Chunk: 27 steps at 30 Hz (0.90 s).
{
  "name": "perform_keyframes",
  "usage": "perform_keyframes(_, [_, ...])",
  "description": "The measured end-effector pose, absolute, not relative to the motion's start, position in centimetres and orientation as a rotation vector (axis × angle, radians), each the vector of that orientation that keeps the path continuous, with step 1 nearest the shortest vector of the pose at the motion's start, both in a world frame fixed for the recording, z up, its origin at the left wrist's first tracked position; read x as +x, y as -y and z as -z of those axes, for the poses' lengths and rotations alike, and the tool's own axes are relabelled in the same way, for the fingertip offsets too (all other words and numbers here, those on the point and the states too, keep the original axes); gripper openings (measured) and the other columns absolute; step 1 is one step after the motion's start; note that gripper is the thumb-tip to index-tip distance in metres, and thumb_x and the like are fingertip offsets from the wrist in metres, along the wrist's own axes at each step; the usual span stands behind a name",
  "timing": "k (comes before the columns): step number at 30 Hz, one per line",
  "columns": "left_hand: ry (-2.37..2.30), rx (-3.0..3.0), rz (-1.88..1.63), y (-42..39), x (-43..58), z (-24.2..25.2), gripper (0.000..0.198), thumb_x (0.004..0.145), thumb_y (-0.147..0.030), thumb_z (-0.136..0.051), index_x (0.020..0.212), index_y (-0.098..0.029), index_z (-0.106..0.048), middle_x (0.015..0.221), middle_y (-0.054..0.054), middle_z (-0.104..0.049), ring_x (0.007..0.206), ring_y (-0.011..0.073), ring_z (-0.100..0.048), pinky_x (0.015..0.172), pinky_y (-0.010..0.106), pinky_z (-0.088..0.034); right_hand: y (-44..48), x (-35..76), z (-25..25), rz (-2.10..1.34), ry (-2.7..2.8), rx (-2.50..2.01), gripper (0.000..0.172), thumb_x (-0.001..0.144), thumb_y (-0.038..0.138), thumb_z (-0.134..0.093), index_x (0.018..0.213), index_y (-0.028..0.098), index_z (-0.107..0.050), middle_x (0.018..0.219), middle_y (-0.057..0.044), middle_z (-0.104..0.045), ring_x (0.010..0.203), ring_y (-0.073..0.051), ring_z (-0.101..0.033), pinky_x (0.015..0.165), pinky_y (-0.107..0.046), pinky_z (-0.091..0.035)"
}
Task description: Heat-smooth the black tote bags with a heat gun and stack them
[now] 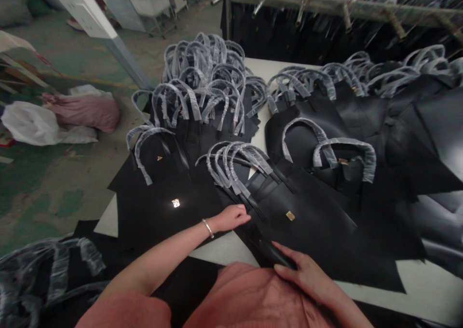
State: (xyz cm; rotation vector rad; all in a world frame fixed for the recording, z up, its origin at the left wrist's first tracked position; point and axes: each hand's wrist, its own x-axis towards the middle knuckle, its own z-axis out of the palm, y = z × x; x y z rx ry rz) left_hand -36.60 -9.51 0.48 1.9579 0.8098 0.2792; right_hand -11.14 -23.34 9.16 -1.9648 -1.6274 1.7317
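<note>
Left hand (231, 217) curls its fingers nearly closed, any hold unclear; right hand (306, 271) pinches a black panel (271, 252)

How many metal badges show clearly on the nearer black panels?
4: one badge left of the left hand, one just beyond that, one beyond the right hand, one farther right. Others may be hidden.

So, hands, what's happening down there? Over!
Left hand: curled beside curved, clear-plastic-wrapped handles. Right hand: holding folded glossy black material. More wrapped handles crowd pale tabletop beyond.
</note>
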Motion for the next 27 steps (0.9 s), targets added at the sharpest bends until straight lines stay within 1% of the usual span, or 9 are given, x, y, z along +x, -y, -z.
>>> perform_keyframes(2, [-0.893, 1.899, -0.345, 8.6, -37.2, -0.9, 0.045, 0.101, -0.034, -0.026, 0.073, -0.014, -0.055, 0.074, 0.002, -0.053, 0.068, 0.0116, -0.051, 0.066, 0.023, -0.041, 23.2, -11.1, -9.3, -1.743, 1.633, -1.981, 0.065, 0.080, 0.043, -0.063, 0.140, 0.023, -0.049, 0.142, -0.004, -0.053, 0.131, -0.024, -0.049, 0.112, -0.036, -0.033])
perform_keyframes(3, [-0.929, 1.871, -0.377, 8.2, -37.5, -1.2, 0.045, 0.101, -0.036, -0.026, 0.077, -0.013, -0.056, 0.075, 0.002, -0.054, 0.069, 0.0119, -0.051, 0.065, 0.023, -0.041, 23.2, -11.1, -9.3, -1.751, 1.635, -1.986, 0.065, 0.079, 0.043, -0.064, 0.140, 0.023, -0.049, 0.142, -0.004, -0.053, 0.131, -0.024, -0.048, 0.112, -0.036, -0.033])
perform_keyframes(7, [-0.819, 2.017, -0.344, 6.9, -37.5, -2.4, 0.024, 0.087, -0.038, -0.063, 0.101, -0.018, -0.060, 0.089, 0.002, -0.059, 0.078, 0.0144, -0.057, 0.069, 0.023, -0.042, 22.9, -10.9, -9.5, -1.788, 1.628, -1.981, 0.066, 0.079, 0.044, -0.064, 0.139, 0.023, -0.050, 0.142, -0.004, -0.053, 0.131, -0.025, -0.048, 0.112, -0.036, -0.033])
perform_keyframes(10, [-0.695, 2.318, -0.117, 5.9, -35.8, -2.6, 0.041, 0.080, -0.029, -0.073, 0.117, -0.026, -0.056, 0.103, 0.003, -0.062, 0.094, 0.0191, -0.060, 0.070, 0.024, -0.040, 22.4, -10.9, -9.9, -1.800, 1.622, -1.970, 0.065, 0.079, 0.044, -0.063, 0.139, 0.022, -0.051, 0.138, -0.005, -0.057, 0.126, -0.026, -0.053, 0.109, -0.037, -0.037])
perform_keyframes(13, [-0.686, 2.441, 0.100, 4.3, -33.8, -2.3, 0.049, 0.071, -0.031, -0.081, 0.112, -0.025, -0.056, 0.099, 0.004, -0.065, 0.092, 0.0227, -0.063, 0.061, 0.025, -0.036, 21.3, -11.7, -10.9, -1.829, 1.641, -1.973, 0.062, 0.080, 0.044, -0.059, 0.138, 0.021, -0.052, 0.122, -0.005, -0.068, 0.109, -0.027, -0.063, 0.096, -0.036, -0.047])
perform_keyframes(17, [-0.626, 2.370, 0.189, 2.6, -32.5, -1.8, 0.042, 0.069, -0.036, -0.082, 0.099, -0.024, -0.055, 0.067, -0.005, -0.061, 0.061, 0.0167, -0.061, 0.052, 0.024, -0.028, 18.9, -14.3, -11.9, -1.846, 1.706, -2.038, 0.061, 0.083, 0.042, -0.056, 0.139, 0.020, -0.051, 0.093, -0.005, -0.075, 0.082, -0.023, -0.069, 0.080, -0.032, -0.051])
perform_keyframes(20, [-0.592, 2.239, 0.203, 2.1, -32.5, -1.7, 0.035, 0.073, -0.033, -0.079, 0.093, -0.024, -0.053, 0.052, -0.011, -0.052, 0.043, 0.0106, -0.053, 0.051, 0.023, -0.028, 17.5, -16.1, -12.0, -1.831, 1.749, -2.069, 0.063, 0.083, 0.041, -0.056, 0.142, 0.020, -0.047, 0.089, -0.006, -0.074, 0.071, -0.020, -0.068, 0.074, -0.031, -0.050])
perform_keyframes(23, [-0.586, 2.207, 0.179, 2.2, -32.7, -1.8, 0.031, 0.075, -0.032, -0.078, 0.091, -0.024, -0.052, 0.048, -0.012, -0.049, 0.041, 0.0099, -0.052, 0.051, 0.022, -0.028, 17.6, -16.1, -11.7, -1.840, 1.761, -2.049, 0.065, 0.083, 0.042, -0.057, 0.143, 0.021, -0.046, 0.090, -0.006, -0.073, 0.067, -0.020, -0.066, 0.069, -0.029, -0.049])
perform_keyframes(27, [-0.605, 2.209, 0.158, 2.4, -32.8, -1.6, 0.030, 0.075, -0.031, -0.077, 0.094, -0.025, -0.053, 0.044, -0.013, -0.046, 0.044, 0.0114, -0.054, 0.052, 0.022, -0.028, 18.6, -14.7, -11.1, -1.990, 1.553, -2.033, 0.066, 0.085, 0.042, -0.053, 0.146, 0.019, -0.040, 0.077, -0.003, -0.068, 0.051, -0.013, -0.056, 0.049, -0.024, -0.042])
